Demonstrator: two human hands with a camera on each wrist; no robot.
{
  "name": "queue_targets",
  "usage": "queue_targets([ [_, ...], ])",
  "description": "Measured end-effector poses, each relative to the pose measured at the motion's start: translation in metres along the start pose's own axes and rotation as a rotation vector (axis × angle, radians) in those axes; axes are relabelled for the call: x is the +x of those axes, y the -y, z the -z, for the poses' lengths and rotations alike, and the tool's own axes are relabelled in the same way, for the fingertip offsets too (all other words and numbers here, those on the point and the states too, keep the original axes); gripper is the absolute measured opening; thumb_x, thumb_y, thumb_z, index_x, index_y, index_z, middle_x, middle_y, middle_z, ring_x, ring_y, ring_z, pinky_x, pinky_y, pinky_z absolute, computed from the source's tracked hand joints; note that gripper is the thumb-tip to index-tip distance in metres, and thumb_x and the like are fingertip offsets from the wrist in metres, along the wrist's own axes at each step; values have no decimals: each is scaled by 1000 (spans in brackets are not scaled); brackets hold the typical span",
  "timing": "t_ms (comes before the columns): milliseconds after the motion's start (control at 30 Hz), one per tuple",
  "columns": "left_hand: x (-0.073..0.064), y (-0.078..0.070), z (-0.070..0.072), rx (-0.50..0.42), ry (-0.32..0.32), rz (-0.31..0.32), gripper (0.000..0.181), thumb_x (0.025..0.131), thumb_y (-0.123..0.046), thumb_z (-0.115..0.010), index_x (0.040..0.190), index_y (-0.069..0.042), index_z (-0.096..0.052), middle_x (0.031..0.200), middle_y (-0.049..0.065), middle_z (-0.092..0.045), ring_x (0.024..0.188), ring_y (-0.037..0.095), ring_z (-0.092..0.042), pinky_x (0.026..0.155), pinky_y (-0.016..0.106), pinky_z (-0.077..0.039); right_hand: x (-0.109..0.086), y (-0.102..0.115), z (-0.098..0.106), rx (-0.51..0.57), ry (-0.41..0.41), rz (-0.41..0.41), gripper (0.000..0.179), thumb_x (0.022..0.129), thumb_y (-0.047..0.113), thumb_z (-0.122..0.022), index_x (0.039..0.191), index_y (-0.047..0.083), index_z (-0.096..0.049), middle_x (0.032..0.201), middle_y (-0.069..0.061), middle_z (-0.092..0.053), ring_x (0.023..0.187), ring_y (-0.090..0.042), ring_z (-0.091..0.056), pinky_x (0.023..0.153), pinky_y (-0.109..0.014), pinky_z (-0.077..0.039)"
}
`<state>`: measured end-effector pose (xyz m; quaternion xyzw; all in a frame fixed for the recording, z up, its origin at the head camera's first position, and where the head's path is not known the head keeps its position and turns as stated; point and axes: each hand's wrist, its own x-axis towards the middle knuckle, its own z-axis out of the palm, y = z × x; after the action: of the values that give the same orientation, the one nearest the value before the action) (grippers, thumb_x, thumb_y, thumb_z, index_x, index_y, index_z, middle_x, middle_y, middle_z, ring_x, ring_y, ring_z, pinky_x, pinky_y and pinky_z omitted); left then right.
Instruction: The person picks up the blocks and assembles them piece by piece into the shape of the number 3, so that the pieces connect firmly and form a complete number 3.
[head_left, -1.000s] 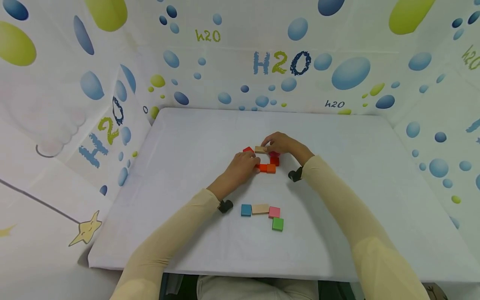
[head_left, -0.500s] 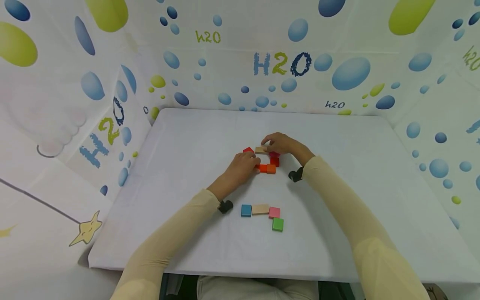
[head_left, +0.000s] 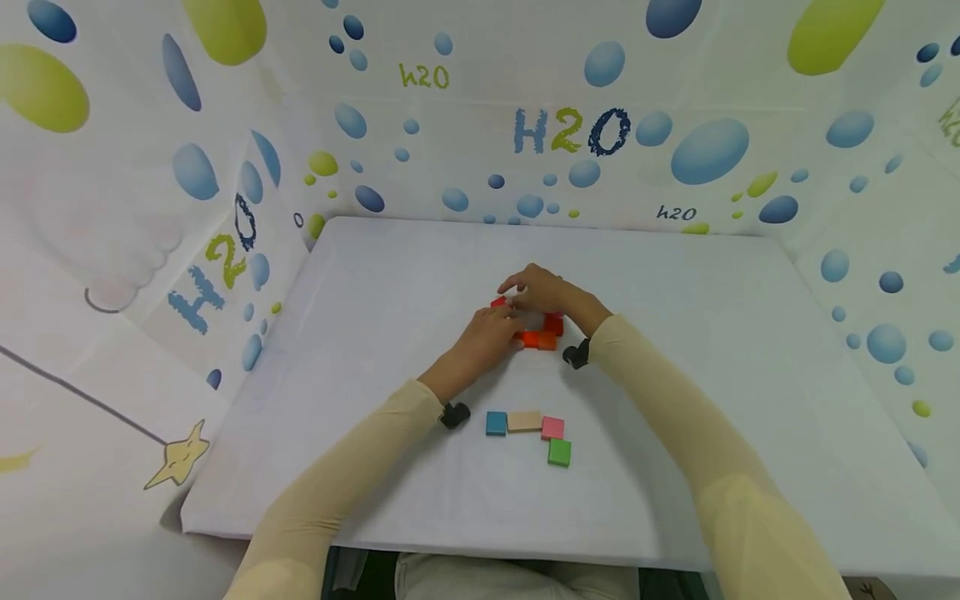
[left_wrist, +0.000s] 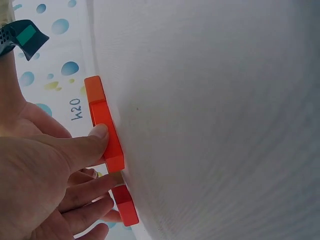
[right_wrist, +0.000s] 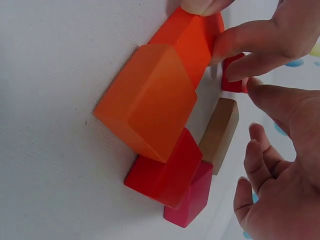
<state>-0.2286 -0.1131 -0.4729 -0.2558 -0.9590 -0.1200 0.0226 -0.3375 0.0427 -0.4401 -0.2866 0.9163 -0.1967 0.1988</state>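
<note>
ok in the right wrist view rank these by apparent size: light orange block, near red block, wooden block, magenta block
1. Light orange block
2. Near red block
3. Wooden block and magenta block: too alike to rank, magenta being partly hidden.

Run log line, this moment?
left hand: pinches red-orange block; right hand: near leftmost red block, contact unclear; untouched: blue block, pink block, green block

Even light, soft faint shadows
</note>
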Motion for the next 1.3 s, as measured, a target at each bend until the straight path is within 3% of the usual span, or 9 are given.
queue_targets([
  [100, 0, -2, 1, 2, 6, 6, 29, 100, -25, -75, 125, -11, -74, 141, 13, -66, 139, 32, -57, 118, 54, -43, -2, 2, 0, -16, 4, 0, 36, 106, 21, -64, 141, 19, -69, 145, -17, -54, 137, -35, -50, 112, -70, -38],
  [300, 0, -4, 4, 10, 8, 14, 30, 99, -26, -76, 125, -11, -75, 142, 13, -66, 145, 32, -52, 120, 54, -41, -7, 7, 1, 32, -6, -77, 34, 106, 23, -62, 139, 19, -69, 150, -19, -49, 140, -37, -44, 116, -68, -37],
  [533, -2, -4, 3, 6, 3, 14, 29, 99, -24, -76, 124, -9, -74, 129, 13, -70, 128, 29, -62, 118, 50, -44, -4, 4, -1, 72, -42, -142, 33, 105, 28, -66, 137, 23, -70, 151, -16, -49, 138, -33, -45, 113, -58, -46],
  [867, -4, -5, 4, -4, 8, 8, 28, 100, -24, -75, 124, -9, -74, 127, 13, -71, 127, 29, -62, 119, 49, -44, -2, 2, -2, 79, -28, -146, 34, 105, 26, -65, 138, 23, -70, 152, -15, -49, 138, -33, -45, 112, -53, -49],
  [1300, -4, -4, 2, 14, 13, 6, 29, 100, -25, -75, 124, -9, -73, 126, 12, -71, 125, 28, -63, 118, 49, -45, -7, 5, 0, 43, -29, -122, 32, 105, 25, -66, 135, 18, -71, 149, -18, -52, 138, -35, -47, 114, -62, -43],
])
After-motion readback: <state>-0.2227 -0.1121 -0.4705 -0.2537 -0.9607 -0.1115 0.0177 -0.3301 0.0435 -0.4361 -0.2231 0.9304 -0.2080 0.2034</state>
